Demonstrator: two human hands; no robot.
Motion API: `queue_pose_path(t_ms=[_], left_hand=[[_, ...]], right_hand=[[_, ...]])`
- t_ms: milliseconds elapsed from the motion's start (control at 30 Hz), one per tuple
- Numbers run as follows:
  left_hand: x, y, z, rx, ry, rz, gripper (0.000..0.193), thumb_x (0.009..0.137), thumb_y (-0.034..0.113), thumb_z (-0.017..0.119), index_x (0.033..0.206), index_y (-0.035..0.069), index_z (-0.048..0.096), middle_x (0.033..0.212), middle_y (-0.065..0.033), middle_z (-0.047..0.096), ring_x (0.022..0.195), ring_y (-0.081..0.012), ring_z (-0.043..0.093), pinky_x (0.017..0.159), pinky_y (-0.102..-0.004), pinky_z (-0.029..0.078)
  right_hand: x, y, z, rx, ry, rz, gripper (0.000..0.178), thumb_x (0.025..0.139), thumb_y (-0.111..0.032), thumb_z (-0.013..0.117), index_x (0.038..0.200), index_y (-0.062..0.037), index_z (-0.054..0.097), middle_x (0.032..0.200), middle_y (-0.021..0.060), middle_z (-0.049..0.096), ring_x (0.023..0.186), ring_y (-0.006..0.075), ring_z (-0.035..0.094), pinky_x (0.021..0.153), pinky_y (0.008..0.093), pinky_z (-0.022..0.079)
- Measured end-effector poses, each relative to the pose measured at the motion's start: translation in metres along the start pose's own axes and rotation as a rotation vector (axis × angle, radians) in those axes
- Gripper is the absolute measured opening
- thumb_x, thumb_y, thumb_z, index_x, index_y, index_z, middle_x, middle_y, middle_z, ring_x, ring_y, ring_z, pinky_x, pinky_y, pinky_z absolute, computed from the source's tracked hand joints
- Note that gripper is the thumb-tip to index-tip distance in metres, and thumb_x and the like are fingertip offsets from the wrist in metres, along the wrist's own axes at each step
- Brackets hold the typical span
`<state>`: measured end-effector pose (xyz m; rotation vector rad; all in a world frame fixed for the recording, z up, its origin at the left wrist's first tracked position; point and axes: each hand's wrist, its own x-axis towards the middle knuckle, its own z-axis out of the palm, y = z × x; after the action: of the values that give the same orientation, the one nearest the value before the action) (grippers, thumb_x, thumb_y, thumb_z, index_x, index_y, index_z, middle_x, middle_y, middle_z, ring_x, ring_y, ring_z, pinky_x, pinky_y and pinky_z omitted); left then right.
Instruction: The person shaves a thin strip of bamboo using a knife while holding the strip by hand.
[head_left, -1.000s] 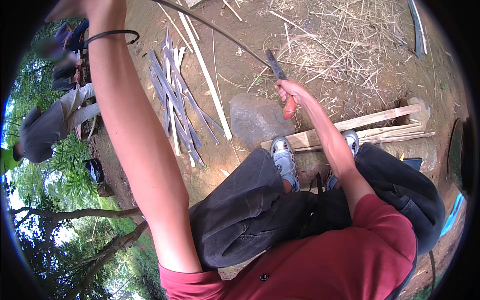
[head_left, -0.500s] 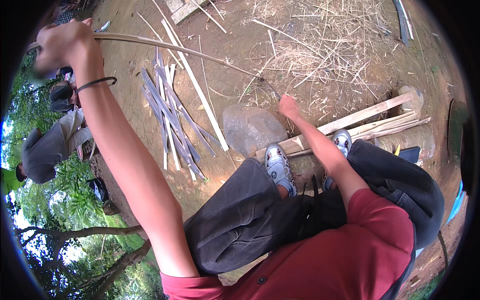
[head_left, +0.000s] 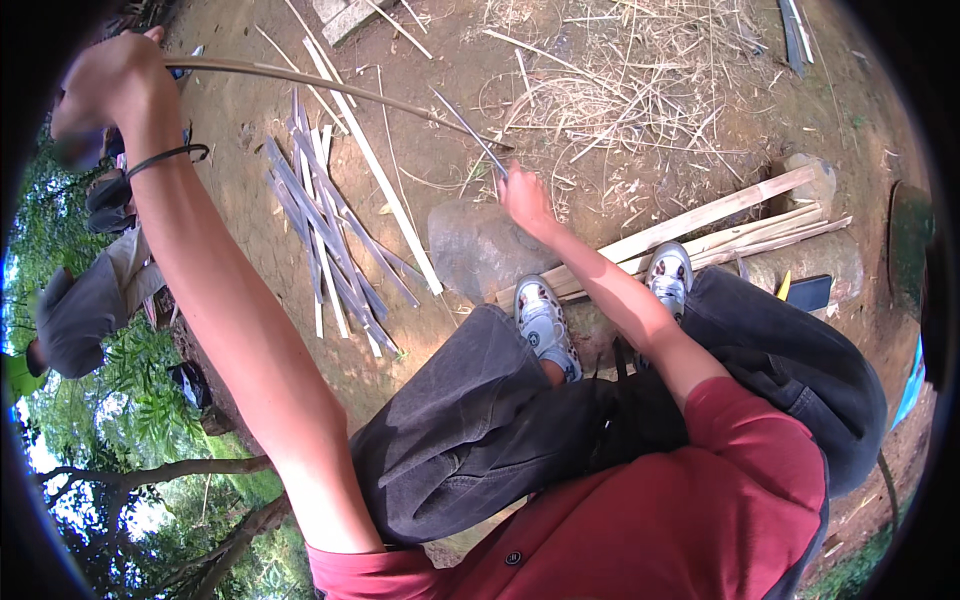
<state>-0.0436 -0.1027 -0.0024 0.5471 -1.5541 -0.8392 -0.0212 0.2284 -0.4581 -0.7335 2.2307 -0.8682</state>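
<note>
My left hand (head_left: 110,85), raised at the upper left, is closed round one end of a long, thin bamboo strip (head_left: 330,88). The strip slopes down to the right, and its far end comes close to my right hand (head_left: 525,192). That hand is closed on a knife; the narrow blade (head_left: 478,138) points up and to the left and crosses the strip near its end. My fingers hide the handle. Whether blade and strip touch, I cannot tell. Below my right hand lies a large grey stone (head_left: 470,245).
Dark and pale split strips (head_left: 325,230) lie piled on the left. Pale shavings (head_left: 610,100) cover the ground ahead. Split bamboo lengths (head_left: 700,220) rest on a log (head_left: 835,265) by my shoes, near a phone (head_left: 808,292). Another person (head_left: 85,310) is at the far left.
My right hand has moved left and slightly up, and the knife blade now shows across the strip, pointing up-left. My left hand, still holding the strip, has shifted slightly left and up.
</note>
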Motion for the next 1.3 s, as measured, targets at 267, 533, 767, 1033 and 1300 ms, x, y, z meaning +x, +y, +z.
queue_pose_path(t_ms=[267, 533, 767, 1033, 1300], left_hand=[[-0.075, 0.044, 0.04, 0.011, 0.201, 0.028, 0.018, 0.082, 0.007, 0.041, 0.07, -0.005, 0.037, 0.056, -0.0128, 0.04, 0.043, -0.0241, 0.045, 0.033, -0.0374, 0.038], [-0.075, 0.049, 0.01, 0.082, 0.229, 0.039, 0.019, 0.082, 0.006, 0.042, 0.068, -0.006, 0.036, 0.061, -0.0145, 0.042, 0.044, -0.0248, 0.045, 0.035, -0.0362, 0.04], [-0.091, 0.058, 0.064, -0.031, 0.146, 0.026, 0.02, 0.08, 0.008, 0.041, 0.063, -0.002, 0.036, 0.055, -0.0107, 0.038, 0.04, -0.0217, 0.04, 0.033, -0.0369, 0.034], [-0.093, 0.067, 0.053, 0.084, 0.093, 0.068, 0.022, 0.082, 0.009, 0.039, 0.064, -0.003, 0.038, 0.055, -0.0098, 0.038, 0.04, -0.02, 0.041, 0.034, -0.0372, 0.039], [-0.086, 0.062, 0.047, 0.044, 0.1, 0.085, 0.023, 0.083, 0.008, 0.04, 0.064, -0.006, 0.041, 0.055, -0.0104, 0.039, 0.039, -0.02, 0.042, 0.032, -0.0369, 0.035]], right_hand=[[0.07, 0.087, 0.017, -0.044, -0.346, 0.341, 0.018, 0.079, -0.003, 0.052, 0.088, 0.0069, 0.064, 0.075, 0.0235, 0.065, 0.068, 0.0308, 0.067, 0.057, 0.0416, 0.053], [0.006, -0.062, -0.051, 0.419, -0.367, 0.177, 0.018, 0.083, -0.012, 0.059, 0.081, 0.0058, 0.058, 0.061, 0.0187, 0.062, 0.055, 0.0291, 0.065, 0.052, 0.0402, 0.054], [0.031, 0.064, 0.008, -0.125, -0.093, 0.15, 0.019, 0.084, -0.011, 0.056, 0.096, 0.0021, 0.064, 0.09, 0.0263, 0.066, 0.087, 0.04, 0.066, 0.078, 0.0463, 0.054], [0.046, 0.057, 0.002, 0.024, -0.444, 0.286, 0.016, 0.081, -0.008, 0.053, 0.079, 0.0019, 0.066, 0.081, 0.0216, 0.067, 0.07, 0.0299, 0.068, 0.061, 0.0389, 0.054], [0.028, 0.026, 0.002, 0.135, -0.227, 0.158, 0.014, 0.082, -0.008, 0.055, 0.079, 0.0024, 0.064, 0.07, 0.0193, 0.066, 0.065, 0.0288, 0.067, 0.057, 0.0402, 0.054]])
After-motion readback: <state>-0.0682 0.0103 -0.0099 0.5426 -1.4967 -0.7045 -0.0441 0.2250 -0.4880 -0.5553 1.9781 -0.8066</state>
